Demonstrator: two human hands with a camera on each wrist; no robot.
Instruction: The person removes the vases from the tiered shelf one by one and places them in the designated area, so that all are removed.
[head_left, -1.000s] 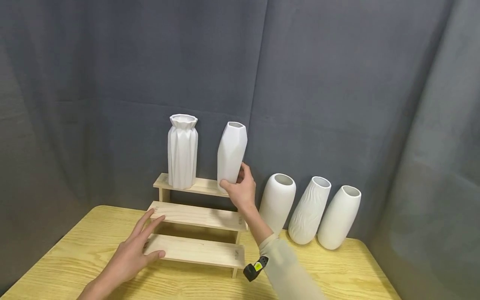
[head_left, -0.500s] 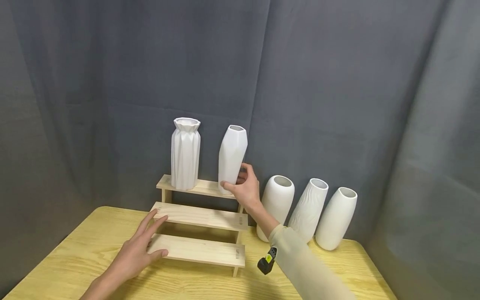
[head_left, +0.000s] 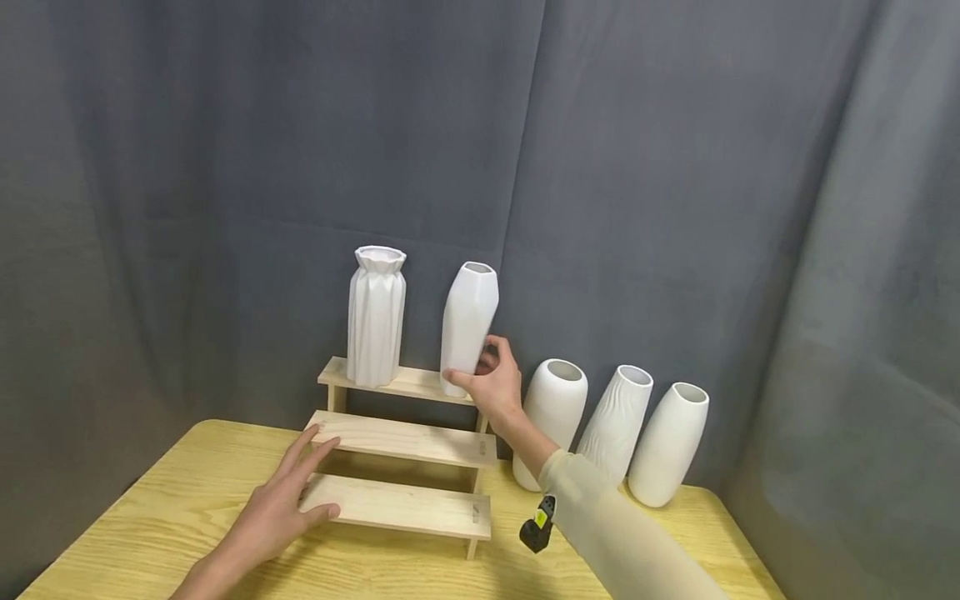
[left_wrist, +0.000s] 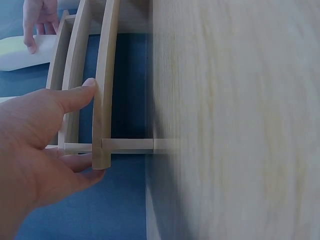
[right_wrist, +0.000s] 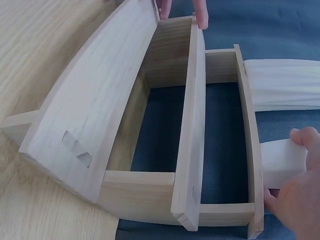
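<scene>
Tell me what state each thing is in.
Pale wooden three-tier stand: set on yellow wooden table
White faceted ceramic vase: gripped at top shelf
White pleated ceramic vase: upright on top shelf
Three rounded white ceramic vases: standing on table
Right hand: holding faceted vase
Left hand: spread at stand

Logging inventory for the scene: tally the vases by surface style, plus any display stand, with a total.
Pleated vase: 1
Faceted vase: 1
Wavy-ridged vase: 1
Smooth-looking vases: 2
Three-tier wooden stand: 1
Total: 6
</scene>
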